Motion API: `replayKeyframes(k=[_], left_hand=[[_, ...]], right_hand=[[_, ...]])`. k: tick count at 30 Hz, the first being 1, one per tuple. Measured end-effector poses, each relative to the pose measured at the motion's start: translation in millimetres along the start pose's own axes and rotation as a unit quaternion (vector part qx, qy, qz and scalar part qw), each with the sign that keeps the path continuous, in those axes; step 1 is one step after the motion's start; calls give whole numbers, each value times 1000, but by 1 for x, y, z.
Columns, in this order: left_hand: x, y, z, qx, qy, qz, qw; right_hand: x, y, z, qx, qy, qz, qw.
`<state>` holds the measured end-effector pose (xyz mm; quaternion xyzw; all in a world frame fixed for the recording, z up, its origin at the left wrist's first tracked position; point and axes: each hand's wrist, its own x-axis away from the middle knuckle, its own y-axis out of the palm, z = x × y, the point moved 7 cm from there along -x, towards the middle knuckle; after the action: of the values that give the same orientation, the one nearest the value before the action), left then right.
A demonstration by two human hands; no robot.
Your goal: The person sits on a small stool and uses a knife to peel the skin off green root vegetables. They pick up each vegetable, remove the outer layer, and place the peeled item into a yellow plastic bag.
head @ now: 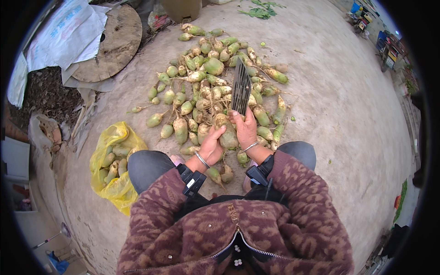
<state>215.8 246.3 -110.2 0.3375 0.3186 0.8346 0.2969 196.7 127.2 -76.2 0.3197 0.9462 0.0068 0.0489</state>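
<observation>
My left hand [211, 147] grips a large green-and-tan radish [227, 136] from its left side, thumb along the top. In my right hand [246, 128] is a cleaver [240, 87], its dark, streaked blade pointing up and away from me. The blade's lower end is close to the radish; whether they touch I cannot tell. Beyond my hands spreads a heap of soil-stained green radishes [213, 66], many with thin roots attached. A couple of loose radishes [215, 176] lie between my feet, below my hands.
A yellow plastic bag [103, 161] holding several radishes stands beside my left knee. Farther left are a round wooden disc [120, 44] and white woven sacks [68, 31]. Green leaves [259, 12] lie on the concrete floor [330, 103] at the far side. Motorbikes [390, 51] stand at the far right.
</observation>
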Motion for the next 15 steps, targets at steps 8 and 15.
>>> replayKeyframes(k=[8,15], left_hand=[[-4,-19,-17,1,-118,-35,992],[-4,-30,23,-59,-8,-2,998]], right_hand=[[23,15,-45,173,-183,-115,961],[0,-28,-105,353,-337,-105,866]])
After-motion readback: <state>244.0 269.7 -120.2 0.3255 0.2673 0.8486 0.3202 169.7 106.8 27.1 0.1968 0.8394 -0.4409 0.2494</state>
